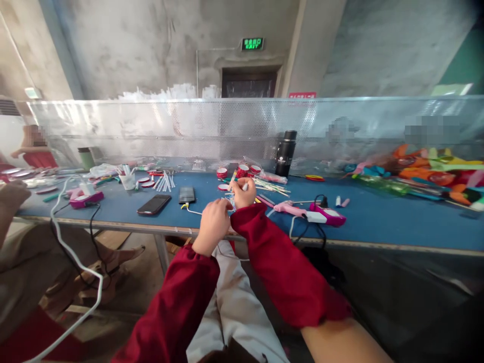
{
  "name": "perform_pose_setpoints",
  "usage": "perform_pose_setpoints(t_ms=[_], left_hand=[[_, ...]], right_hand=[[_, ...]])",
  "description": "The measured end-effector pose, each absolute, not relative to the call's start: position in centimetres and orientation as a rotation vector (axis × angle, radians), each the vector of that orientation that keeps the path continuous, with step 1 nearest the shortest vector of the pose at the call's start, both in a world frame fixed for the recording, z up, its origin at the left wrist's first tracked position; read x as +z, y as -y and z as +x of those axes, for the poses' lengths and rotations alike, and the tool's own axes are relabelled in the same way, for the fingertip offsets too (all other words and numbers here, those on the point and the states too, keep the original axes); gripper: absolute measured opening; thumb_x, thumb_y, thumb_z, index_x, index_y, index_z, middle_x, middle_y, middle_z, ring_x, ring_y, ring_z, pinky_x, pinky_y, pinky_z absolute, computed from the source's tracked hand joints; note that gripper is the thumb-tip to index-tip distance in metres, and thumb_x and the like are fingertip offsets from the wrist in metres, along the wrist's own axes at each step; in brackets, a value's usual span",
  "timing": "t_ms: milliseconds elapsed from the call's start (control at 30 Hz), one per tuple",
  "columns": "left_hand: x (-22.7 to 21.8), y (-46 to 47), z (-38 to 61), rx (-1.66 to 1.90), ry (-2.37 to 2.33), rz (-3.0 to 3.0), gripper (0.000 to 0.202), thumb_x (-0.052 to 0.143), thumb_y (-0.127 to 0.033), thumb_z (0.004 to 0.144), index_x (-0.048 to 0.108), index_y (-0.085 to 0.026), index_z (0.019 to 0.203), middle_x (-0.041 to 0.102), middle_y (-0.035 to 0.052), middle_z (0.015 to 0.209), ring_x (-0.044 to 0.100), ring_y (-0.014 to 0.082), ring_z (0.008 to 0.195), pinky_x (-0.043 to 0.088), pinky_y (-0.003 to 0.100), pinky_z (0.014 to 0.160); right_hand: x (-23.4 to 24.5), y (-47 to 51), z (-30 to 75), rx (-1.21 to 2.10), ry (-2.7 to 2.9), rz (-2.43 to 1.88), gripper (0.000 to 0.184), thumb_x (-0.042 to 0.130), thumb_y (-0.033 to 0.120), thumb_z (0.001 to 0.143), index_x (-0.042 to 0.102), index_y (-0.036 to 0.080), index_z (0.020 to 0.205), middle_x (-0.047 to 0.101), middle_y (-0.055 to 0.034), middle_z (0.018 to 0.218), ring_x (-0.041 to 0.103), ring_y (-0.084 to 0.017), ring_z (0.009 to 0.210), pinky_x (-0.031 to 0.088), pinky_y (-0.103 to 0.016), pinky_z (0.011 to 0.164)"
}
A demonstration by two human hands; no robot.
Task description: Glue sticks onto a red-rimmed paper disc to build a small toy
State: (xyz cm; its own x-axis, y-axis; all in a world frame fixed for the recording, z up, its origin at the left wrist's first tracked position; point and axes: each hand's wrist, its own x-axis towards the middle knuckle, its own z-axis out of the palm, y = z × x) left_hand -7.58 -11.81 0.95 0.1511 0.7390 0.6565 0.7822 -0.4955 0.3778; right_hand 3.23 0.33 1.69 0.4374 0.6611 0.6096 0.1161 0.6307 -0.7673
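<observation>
My right hand (244,192) is closed in front of me over the blue table, fingers curled round a small white pen-like thing (245,187). A thin pale stick (233,177) rises by its fingertips; whether the hand grips that too is unclear. Lower and to the left, my left hand (216,222) is pinched, its fingertips close to the right hand. What it holds, if anything, is hidden. Just beyond the hands stand red-and-white round tape-like rolls (242,170), with a bundle of thin pale sticks (274,186) to their right.
Right of my hands lies a pink glue gun (289,208) beside a magenta power strip (328,216). A phone (154,204), a dark power bank (186,194) and white sticks (165,181) lie left. A black flask (286,154) stands behind. A co-worker's arm (11,201) shows far left.
</observation>
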Motion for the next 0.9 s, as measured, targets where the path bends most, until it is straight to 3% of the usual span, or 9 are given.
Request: perform_pose_setpoints(t_ms=[100, 267, 467, 567, 633, 767, 900], left_hand=[[0.0, 12.8, -8.2, -1.117, 1.51, -2.491, 0.017, 0.064, -0.01, 0.082, 0.073, -0.023, 0.089, 0.076, 0.0103, 0.095, 0.07, 0.0299, 0.096, 0.051, 0.038, 0.09], [-0.4, 12.1, -9.4, -1.067, 1.509, -2.572, 0.03, 0.055, -0.006, 0.086, 0.076, -0.022, 0.098, 0.076, 0.0116, 0.103, 0.07, 0.028, 0.099, 0.051, 0.038, 0.095], [-0.9, 11.8, -9.8, -1.303, 1.478, -2.584, 0.03, 0.06, -0.003, 0.078, 0.076, -0.023, 0.094, 0.075, 0.009, 0.101, 0.068, 0.0281, 0.099, 0.05, 0.041, 0.1], [-0.2, 11.0, -9.4, -1.575, 1.474, -2.534, 0.022, 0.067, -0.004, 0.074, 0.073, -0.022, 0.083, 0.073, 0.0077, 0.091, 0.068, 0.0279, 0.096, 0.049, 0.041, 0.1], [1.1, 9.7, -8.4, -1.864, 1.5, -2.376, 0.013, 0.063, -0.013, 0.085, 0.072, -0.021, 0.089, 0.073, 0.0098, 0.096, 0.067, 0.028, 0.102, 0.048, 0.042, 0.103], [3.8, 5.7, -4.9, -2.514, 1.507, -1.923, 0.035, 0.031, -0.029, 0.107, 0.062, -0.02, 0.119, 0.069, 0.013, 0.122, 0.065, 0.0207, 0.113, 0.05, 0.034, 0.1], [3.5, 2.3, -2.5, -2.949, 1.538, -1.585, 0.04, 0.025, -0.035, 0.11, 0.061, -0.02, 0.119, 0.069, 0.0102, 0.113, 0.069, 0.0162, 0.1, 0.054, 0.029, 0.088]], right_hand=[[1.8, -0.6, 3.8, 0.414, 1.064, -0.861, 0.026, 0.07, 0.044, 0.094, 0.061, 0.019, 0.096, 0.062, 0.0034, 0.077, 0.057, -0.011, 0.062, 0.052, -0.027, 0.062], [1.2, 0.1, 3.6, 0.43, 1.076, -0.872, 0.025, 0.077, 0.04, 0.083, 0.058, 0.025, 0.089, 0.062, 0.004, 0.071, 0.059, -0.015, 0.062, 0.053, -0.028, 0.059], [-0.4, 0.7, 3.1, 0.441, 1.131, -0.914, 0.022, 0.071, 0.038, 0.097, 0.066, 0.016, 0.097, 0.068, 0.0004, 0.088, 0.064, -0.012, 0.072, 0.058, -0.029, 0.069], [-0.7, 0.3, 3.2, 0.456, 1.151, -0.933, 0.024, 0.067, 0.039, 0.1, 0.068, 0.017, 0.109, 0.071, -0.0033, 0.101, 0.068, -0.014, 0.083, 0.061, -0.032, 0.075], [-0.8, 0.0, 3.3, 0.467, 1.145, -0.95, 0.026, 0.066, 0.039, 0.101, 0.068, 0.017, 0.115, 0.071, -0.0049, 0.108, 0.069, -0.016, 0.087, 0.062, -0.033, 0.077], [-1.1, -0.2, 3.4, 0.465, 1.127, -0.973, 0.029, 0.066, 0.039, 0.101, 0.066, 0.017, 0.12, 0.07, -0.0057, 0.111, 0.07, -0.016, 0.089, 0.062, -0.034, 0.077], [-1.1, 0.5, 3.7, 0.403, 1.141, -0.956, 0.026, 0.068, 0.04, 0.1, 0.068, 0.016, 0.11, 0.071, -0.0035, 0.102, 0.068, -0.015, 0.085, 0.061, -0.034, 0.078]])
